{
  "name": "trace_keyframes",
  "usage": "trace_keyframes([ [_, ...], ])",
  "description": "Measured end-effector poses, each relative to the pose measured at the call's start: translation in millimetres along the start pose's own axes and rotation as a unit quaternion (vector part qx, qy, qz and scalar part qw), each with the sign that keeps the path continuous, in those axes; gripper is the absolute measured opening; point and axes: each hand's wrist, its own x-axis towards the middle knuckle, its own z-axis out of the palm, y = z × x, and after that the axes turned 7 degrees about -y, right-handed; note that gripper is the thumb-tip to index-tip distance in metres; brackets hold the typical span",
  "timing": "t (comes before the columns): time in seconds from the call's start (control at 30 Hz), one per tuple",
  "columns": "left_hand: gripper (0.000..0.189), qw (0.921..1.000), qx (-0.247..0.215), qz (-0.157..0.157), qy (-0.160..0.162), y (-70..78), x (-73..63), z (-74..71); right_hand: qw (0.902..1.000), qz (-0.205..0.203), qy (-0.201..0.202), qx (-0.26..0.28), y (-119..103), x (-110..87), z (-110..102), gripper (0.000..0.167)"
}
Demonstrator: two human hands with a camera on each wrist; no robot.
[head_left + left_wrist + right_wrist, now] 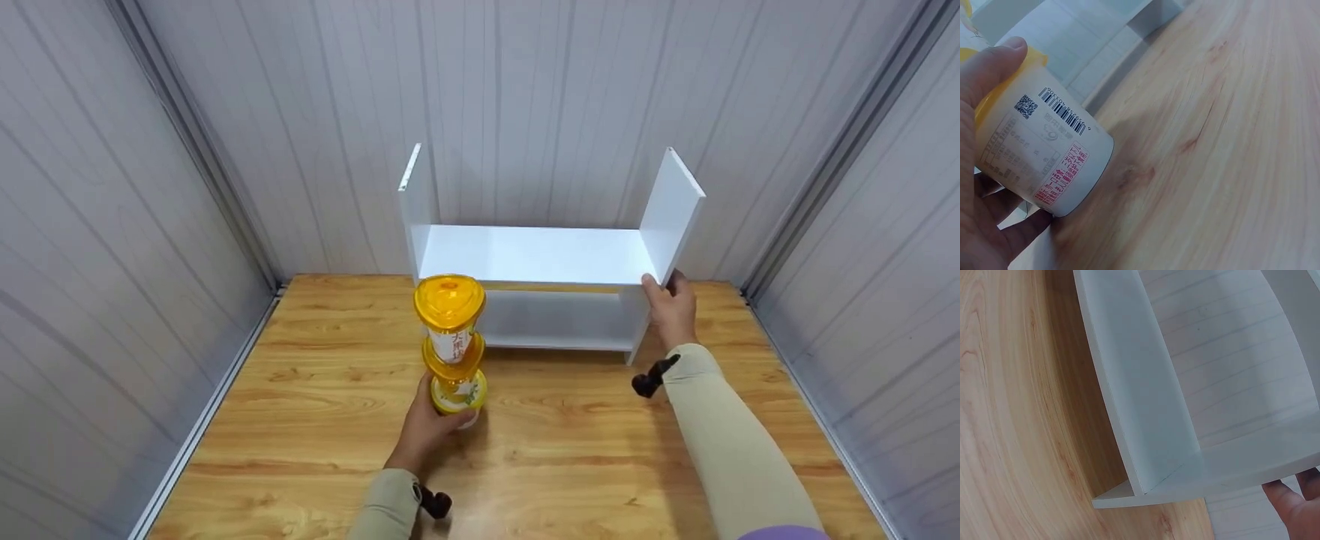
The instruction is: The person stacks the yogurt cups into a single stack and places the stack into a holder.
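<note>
My left hand point(431, 424) grips the lowest of a stack of plastic cups with yellow lids. The top cup point(451, 341) has a rounded triangular lid and a label with red characters. In the left wrist view, the held cup point(1044, 140) is pale, with a barcode and red print, its base close over the wooden surface. The thumb lies along its yellow rim, fingers round the far side. A white two-tier shelf point(536, 255) stands behind the stack. My right hand point(675, 311) holds its right side panel point(1264, 444), thumb at the front edge and fingers on the outside.
The wooden tabletop point(322, 390) reaches back to a pale panelled wall point(525, 112). Similar walls with metal rails point(202, 405) close in the left and right sides. The shelf's side panels rise above its upper board.
</note>
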Motion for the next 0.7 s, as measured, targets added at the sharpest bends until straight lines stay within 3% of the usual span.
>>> trace_keyframes([
  [0.33, 0.107, 0.9999, -0.006, -0.006, 0.008, 1.0, 2.1, 6.7, 0.9999, -0.004, 0.005, -0.008, 1.3, -2.5, 3.4, 0.080],
  [0.57, 0.102, 0.9996, 0.010, 0.026, 0.009, 0.9, 5.6, 14.1, 0.9993, -0.032, 0.016, -0.015, 6.2, 0.0, 4.2, 0.076],
  [0.7, 0.100, 0.9991, 0.008, 0.042, 0.001, 5.6, 8.1, 16.6, 0.9995, -0.025, 0.015, -0.014, 5.8, 0.5, 5.3, 0.077],
])
